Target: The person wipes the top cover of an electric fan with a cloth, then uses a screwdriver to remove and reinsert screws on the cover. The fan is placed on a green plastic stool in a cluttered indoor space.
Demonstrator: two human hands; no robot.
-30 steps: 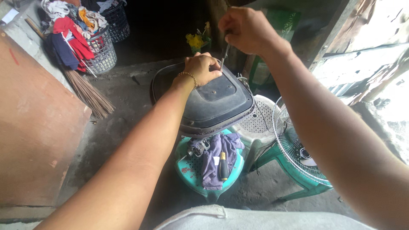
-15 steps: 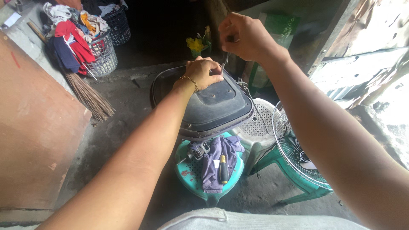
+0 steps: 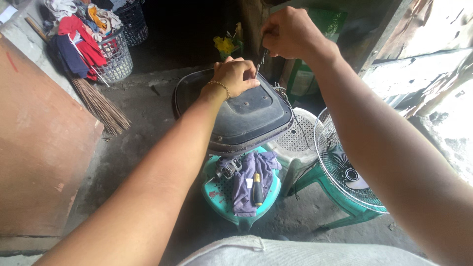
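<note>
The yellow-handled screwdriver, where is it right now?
In the head view, the yellow-handled screwdriver lies low centre on the purple cloth atop the teal stool, below the dark base.

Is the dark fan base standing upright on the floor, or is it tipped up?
Tipped up. The dark fan base shows its flat underside with screw holes to the camera, steadied by the left hand.
</note>
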